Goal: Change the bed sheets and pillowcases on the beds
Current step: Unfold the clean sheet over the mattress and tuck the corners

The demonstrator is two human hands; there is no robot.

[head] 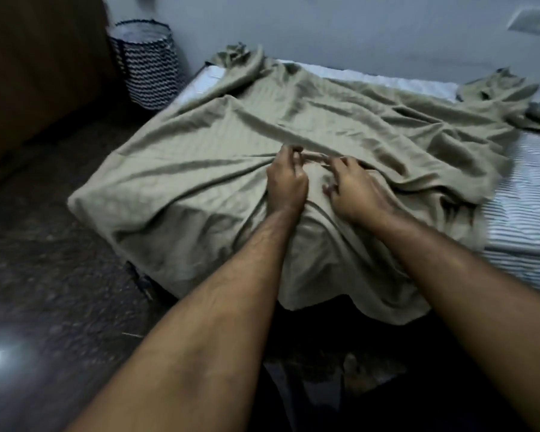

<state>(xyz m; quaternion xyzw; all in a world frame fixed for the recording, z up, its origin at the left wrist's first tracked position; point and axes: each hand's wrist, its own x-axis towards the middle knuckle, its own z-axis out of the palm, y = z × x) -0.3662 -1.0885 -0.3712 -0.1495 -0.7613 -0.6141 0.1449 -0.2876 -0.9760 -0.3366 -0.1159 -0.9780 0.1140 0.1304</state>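
An olive-green bed sheet [200, 169] lies wrinkled over the near end of the bed and hangs over the front edge. The striped white mattress [524, 219] shows bare at the right and along the far edge. My left hand [286, 179] sits on the sheet near the middle, its fingers curled and pinching a fold of the fabric. My right hand [354, 185] is right beside it, fingers bent and gripping the same ridge of cloth. Both forearms reach in from the bottom of the frame.
A black-and-white patterned laundry basket [147, 63] stands on the floor by the bed's far left corner, next to a dark wooden panel [41, 67]. Dark speckled floor [44, 260] runs along the left. A pale wall [325, 26] backs the bed.
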